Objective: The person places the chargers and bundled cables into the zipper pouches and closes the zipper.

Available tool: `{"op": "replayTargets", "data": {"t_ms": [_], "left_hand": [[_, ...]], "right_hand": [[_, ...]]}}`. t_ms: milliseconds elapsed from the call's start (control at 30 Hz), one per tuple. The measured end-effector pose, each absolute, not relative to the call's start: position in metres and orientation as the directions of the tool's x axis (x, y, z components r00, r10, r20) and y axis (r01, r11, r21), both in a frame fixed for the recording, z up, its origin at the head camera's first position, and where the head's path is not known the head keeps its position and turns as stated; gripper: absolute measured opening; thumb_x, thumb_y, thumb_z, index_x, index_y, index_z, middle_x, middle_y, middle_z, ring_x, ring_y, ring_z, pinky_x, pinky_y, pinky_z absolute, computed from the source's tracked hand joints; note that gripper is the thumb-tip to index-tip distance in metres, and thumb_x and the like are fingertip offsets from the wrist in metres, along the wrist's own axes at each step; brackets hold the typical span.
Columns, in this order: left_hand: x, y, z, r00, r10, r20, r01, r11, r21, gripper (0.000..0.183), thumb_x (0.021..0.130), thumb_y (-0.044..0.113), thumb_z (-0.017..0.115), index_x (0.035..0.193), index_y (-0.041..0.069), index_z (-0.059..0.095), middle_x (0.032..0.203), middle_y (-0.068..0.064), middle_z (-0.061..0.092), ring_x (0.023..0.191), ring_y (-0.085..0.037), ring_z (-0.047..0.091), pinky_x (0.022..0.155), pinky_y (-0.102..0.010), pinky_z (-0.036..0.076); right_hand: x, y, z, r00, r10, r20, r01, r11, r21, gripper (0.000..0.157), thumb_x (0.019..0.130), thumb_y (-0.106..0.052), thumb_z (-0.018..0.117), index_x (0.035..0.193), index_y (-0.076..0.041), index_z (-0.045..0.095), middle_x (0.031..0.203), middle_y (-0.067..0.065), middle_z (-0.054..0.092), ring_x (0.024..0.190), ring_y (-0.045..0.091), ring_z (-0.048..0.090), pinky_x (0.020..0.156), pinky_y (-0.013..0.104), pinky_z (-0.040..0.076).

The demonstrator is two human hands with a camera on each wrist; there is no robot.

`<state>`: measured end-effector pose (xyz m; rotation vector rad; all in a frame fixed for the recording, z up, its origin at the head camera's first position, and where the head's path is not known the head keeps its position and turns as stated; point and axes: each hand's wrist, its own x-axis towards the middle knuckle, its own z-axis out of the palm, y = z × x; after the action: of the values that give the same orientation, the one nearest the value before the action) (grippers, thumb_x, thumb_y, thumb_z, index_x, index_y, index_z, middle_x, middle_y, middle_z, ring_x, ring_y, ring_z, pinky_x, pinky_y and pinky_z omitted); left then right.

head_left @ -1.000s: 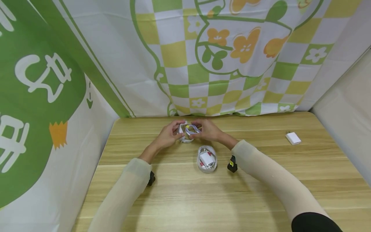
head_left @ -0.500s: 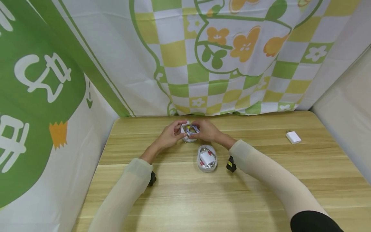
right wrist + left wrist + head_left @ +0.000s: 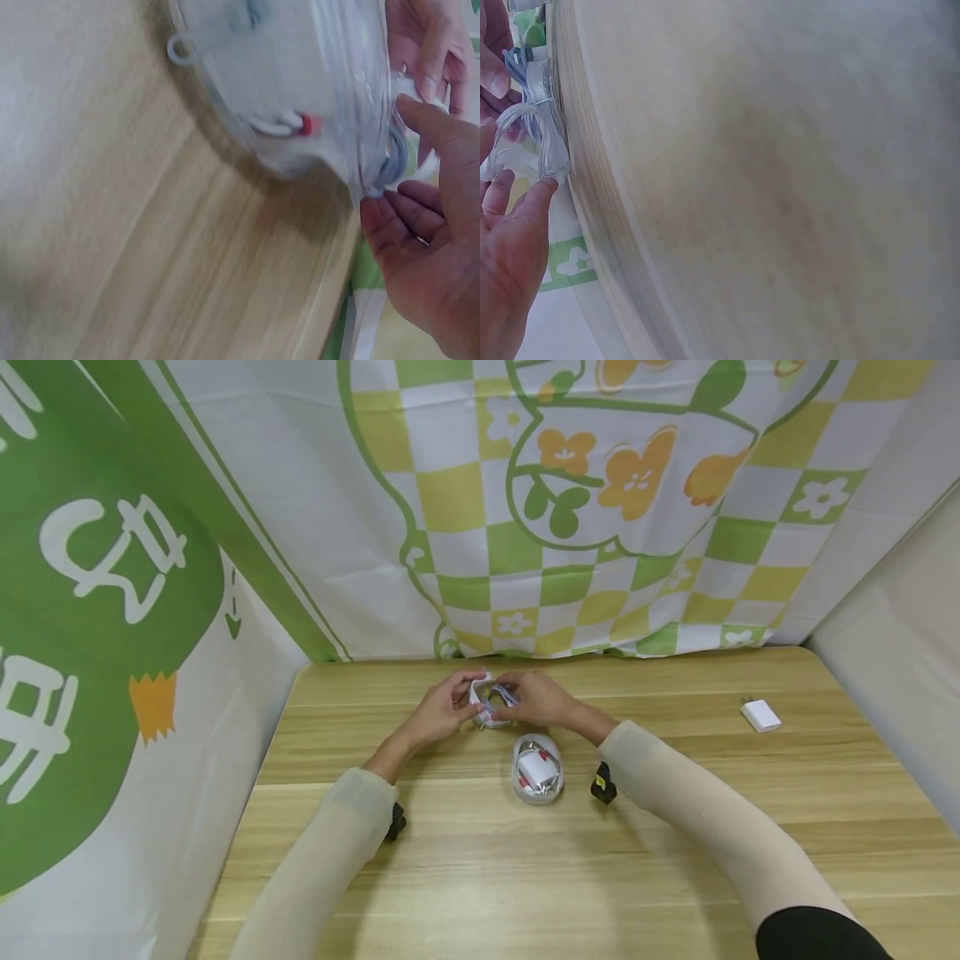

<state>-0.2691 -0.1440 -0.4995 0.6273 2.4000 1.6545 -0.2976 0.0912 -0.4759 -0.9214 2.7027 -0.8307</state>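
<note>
Lavender cable (image 3: pixel 506 695) pinched between right fingers (image 3: pixel 399 219), pale coil (image 3: pixel 551 152) just beside it, gripped by left fingers (image 3: pixel 535 202)

Lilac cable (image 3: pixel 506 694), white charger (image 3: pixel 761 716), orange-flowered curtain (image 3: pixel 450 503) checked green, yellow and white

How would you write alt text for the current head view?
A person's left hand and right hand hold a pale loop and a purplish cable near the far edge of a wooden table. Nearer the viewer is an oval case with a white block inside; a white plug adapter lies far right.
</note>
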Motion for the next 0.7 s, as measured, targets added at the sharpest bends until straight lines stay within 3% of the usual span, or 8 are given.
{"op": "replayTargets", "data": {"t_ms": [167,333,700], "left_hand": [[-0.269,-0.143,-0.499,-0.904,0.415,0.105,0.247,0.304,0.92,0.053,0.101,0.006,0.072,0.15,0.004,0.052,0.156,-0.014,0.057,0.144,-0.03,0.054,0.12,-0.046,0.045],[-0.269,-0.142,-0.501,-0.905,0.411,0.107,0.242,0.293,0.925,0.053,0.1,0.003,0.072,0.149,0.002,0.051,0.155,-0.016,0.057,0.143,-0.03,0.055,0.119,-0.043,0.046],[-0.27,-0.142,-0.501,-0.902,0.418,0.11,0.241,0.274,0.931,0.053,0.1,0.0,0.07,0.149,0.001,0.051,0.156,-0.017,0.055,0.145,-0.033,0.053,0.119,-0.044,0.045]], "right_hand": [[-0.303,0.107,-0.474,-0.763,-0.646,-0.009,-0.474,0.569,-0.672,0.072,0.088,-0.024,0.088,0.147,0.003,0.057,0.138,0.022,0.067,0.118,0.034,0.069,0.101,0.044,0.06],[-0.305,0.118,-0.475,-0.716,-0.698,-0.026,-0.44,0.479,-0.759,0.071,0.084,-0.003,0.087,0.145,0.011,0.055,0.141,0.028,0.063,0.128,0.042,0.064,0.109,0.046,0.056],[-0.303,0.119,-0.481,-0.733,-0.68,0.017,-0.456,0.473,-0.754,0.059,0.087,-0.006,0.087,0.137,0.011,0.062,0.126,0.026,0.072,0.113,0.037,0.073,0.1,0.039,0.061]]}}
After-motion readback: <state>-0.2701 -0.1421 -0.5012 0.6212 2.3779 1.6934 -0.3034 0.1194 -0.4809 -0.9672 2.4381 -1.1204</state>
